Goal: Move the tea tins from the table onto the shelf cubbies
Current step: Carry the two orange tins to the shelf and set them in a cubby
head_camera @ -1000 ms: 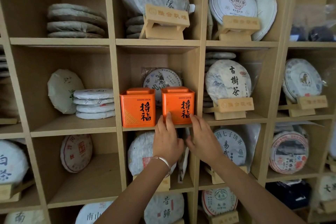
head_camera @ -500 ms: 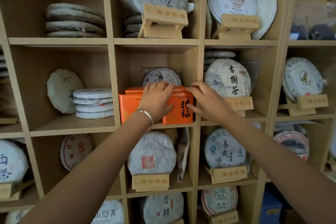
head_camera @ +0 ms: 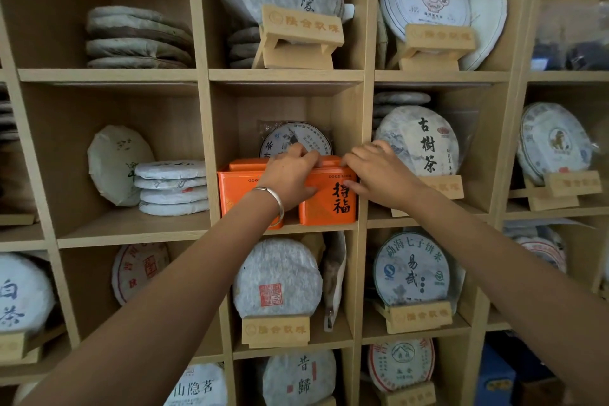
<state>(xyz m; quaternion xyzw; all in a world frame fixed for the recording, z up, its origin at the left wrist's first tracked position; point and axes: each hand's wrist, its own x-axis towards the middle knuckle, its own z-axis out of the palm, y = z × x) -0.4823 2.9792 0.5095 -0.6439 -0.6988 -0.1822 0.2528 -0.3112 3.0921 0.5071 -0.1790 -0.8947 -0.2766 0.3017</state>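
Note:
Two orange tea tins stand side by side at the front of the middle cubby of a wooden shelf (head_camera: pixel 283 76). The left tin (head_camera: pixel 239 189) is partly hidden by my left wrist. The right tin (head_camera: pixel 333 199) shows black characters on its face. My left hand (head_camera: pixel 291 176) grips the right tin's left top corner, fingers over the lid. My right hand (head_camera: pixel 379 173) grips its right top edge, thumb on the front face. A wrapped round tea cake (head_camera: pixel 296 138) leans at the back of the cubby behind the tins.
Every surrounding cubby holds wrapped round tea cakes, some stacked flat (head_camera: pixel 171 188), some upright on wooden stands (head_camera: pixel 301 36). A white pouch (head_camera: pixel 334 277) stands in the cubby below. The right tin sits close to the cubby's right divider (head_camera: pixel 362 155).
Both hands rose from the cubby's front edge below the tins up onto the right tin and closed on its top corners. The tins stay in place.

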